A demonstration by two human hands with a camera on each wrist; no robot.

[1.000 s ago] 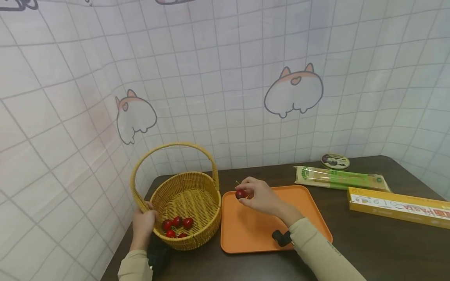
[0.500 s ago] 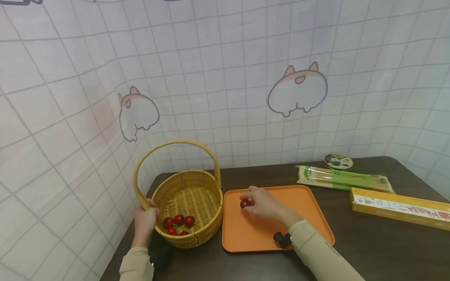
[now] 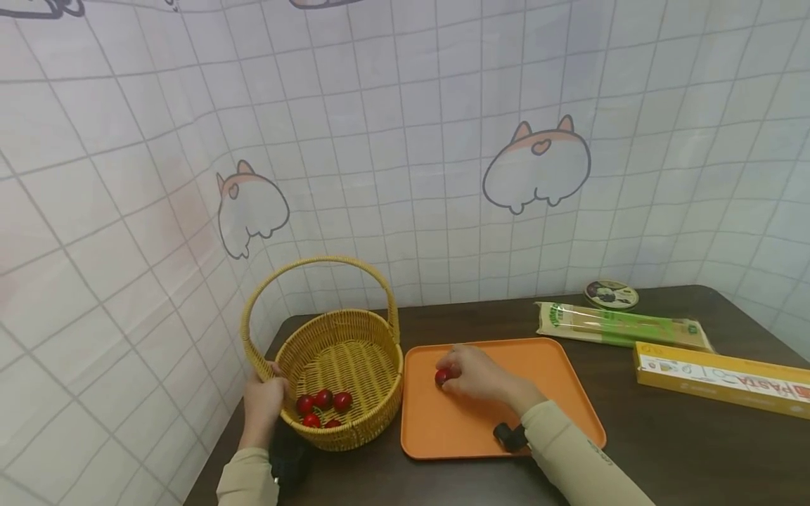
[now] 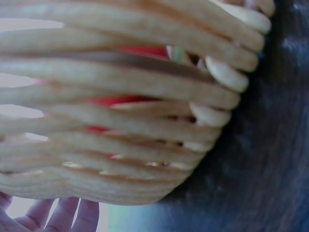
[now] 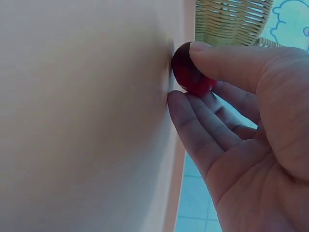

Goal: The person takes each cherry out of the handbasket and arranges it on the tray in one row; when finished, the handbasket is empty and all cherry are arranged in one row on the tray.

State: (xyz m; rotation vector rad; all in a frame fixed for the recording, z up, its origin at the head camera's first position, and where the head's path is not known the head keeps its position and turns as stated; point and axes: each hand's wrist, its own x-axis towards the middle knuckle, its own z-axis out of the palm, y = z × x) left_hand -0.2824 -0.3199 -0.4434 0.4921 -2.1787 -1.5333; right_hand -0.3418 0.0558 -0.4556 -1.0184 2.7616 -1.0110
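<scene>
1. Right grip (image 3: 477,374): clamped, thumb on one side and fingers on the other, pinching one dark-red cherry (image 3: 442,377).
2. That cherry is at the fingertips, on the left end of the right grip in head view, low at the orange tray (image 3: 455,430). Can't tell whether it touches the surface.
3. The tray lies under the right grip; most of it runs to the right of it and toward the person.
4. Left grip (image 3: 262,399): clamped on the yellow woven basket (image 3: 344,433), at the left rim by the foot of the tall arched handle (image 3: 325,258).
5. Basket stands upright, right of the left grip, left of the right grip, just beside the tray.
6. Loose cherries (image 3: 324,400), five visible, sit in the basket, right of the left grip, bunched toward the near-left side. Left wrist view shows red through the weave; that view is blurred.
7. Beyond and right of the right grip: green-and-clear packet (image 3: 623,325), round tin (image 3: 612,294) just behind it.
8. Further right of the right grip: yellow pasta box (image 3: 721,379), near the packet's right end.
9. Dark tabletop (image 3: 405,485) carries all of it; white grid-pattern backdrop (image 3: 411,176) behind both grips.
</scene>
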